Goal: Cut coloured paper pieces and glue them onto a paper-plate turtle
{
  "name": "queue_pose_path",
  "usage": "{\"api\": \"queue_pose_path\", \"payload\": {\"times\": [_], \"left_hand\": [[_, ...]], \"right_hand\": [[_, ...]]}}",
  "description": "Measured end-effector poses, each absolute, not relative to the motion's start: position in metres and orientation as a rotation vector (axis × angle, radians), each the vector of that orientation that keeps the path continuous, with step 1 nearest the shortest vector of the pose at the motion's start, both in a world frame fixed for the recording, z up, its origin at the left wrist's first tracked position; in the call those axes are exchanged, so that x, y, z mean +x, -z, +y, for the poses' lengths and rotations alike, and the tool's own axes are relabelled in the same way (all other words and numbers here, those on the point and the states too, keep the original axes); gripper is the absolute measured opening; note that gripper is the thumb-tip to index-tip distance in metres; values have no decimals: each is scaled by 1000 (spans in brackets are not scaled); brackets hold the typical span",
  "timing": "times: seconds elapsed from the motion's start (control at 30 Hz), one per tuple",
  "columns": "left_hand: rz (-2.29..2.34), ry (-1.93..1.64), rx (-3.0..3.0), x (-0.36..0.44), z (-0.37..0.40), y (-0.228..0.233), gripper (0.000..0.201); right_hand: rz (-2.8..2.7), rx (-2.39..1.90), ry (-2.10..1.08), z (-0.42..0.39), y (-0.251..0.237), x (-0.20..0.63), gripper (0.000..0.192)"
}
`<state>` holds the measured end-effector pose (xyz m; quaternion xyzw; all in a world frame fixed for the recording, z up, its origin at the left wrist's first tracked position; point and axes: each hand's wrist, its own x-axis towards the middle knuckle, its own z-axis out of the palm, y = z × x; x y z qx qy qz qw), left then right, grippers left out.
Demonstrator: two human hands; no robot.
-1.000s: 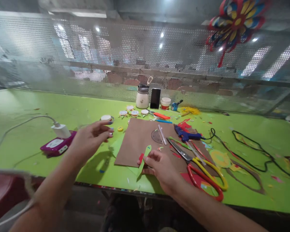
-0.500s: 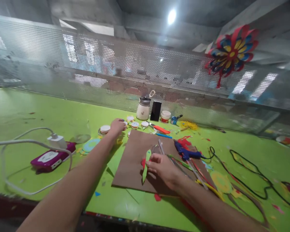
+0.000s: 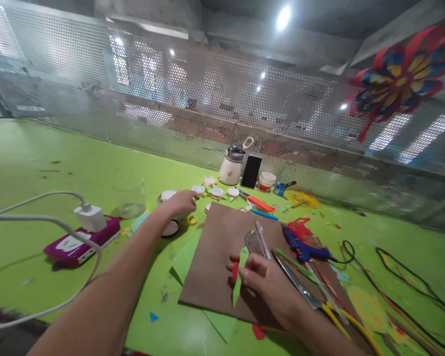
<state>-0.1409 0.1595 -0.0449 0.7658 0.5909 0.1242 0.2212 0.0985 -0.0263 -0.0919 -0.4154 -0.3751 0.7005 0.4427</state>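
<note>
My right hand (image 3: pixel 267 283) rests on a brown cardboard sheet (image 3: pixel 222 247) and pinches a narrow green paper strip (image 3: pixel 239 272) with a red scrap beside it. My left hand (image 3: pixel 180 202) is stretched out to the far left of the cardboard, fingers curled over small round pieces near a white lid (image 3: pixel 167 195) and a dark disc (image 3: pixel 169 229). What it grips is hidden by the fingers. A yellow ring (image 3: pixel 192 220) lies just right of that hand.
On the green table (image 3: pixel 40 163) lie scissors (image 3: pixel 311 296), a blue glue gun (image 3: pixel 304 249), a white jar (image 3: pixel 231 170), a black phone (image 3: pixel 251 172), a purple device (image 3: pixel 79 242) with white charger, and black cable (image 3: pixel 411 277). A perforated metal screen (image 3: pixel 207 99) stands behind.
My left hand has reached forward from near the table's front to the round pieces at the back. My right hand has kept the green strip on the cardboard. The view has shifted left.
</note>
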Motion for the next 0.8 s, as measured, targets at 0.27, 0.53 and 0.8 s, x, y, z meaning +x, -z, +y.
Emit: {"api": "queue_pose_path", "payload": {"times": [0.27, 0.53, 0.8], "left_hand": [[1549, -413, 2285, -114, 163, 66, 38], [1420, -456, 2343, -108, 173, 76, 42], [1547, -631, 2299, -112, 177, 79, 59]], "right_hand": [[-877, -1018, -1772, -26, 89, 99, 39], [-888, -1045, -1758, -25, 89, 99, 38], [-892, -1075, -1727, -24, 90, 98, 43]]}}
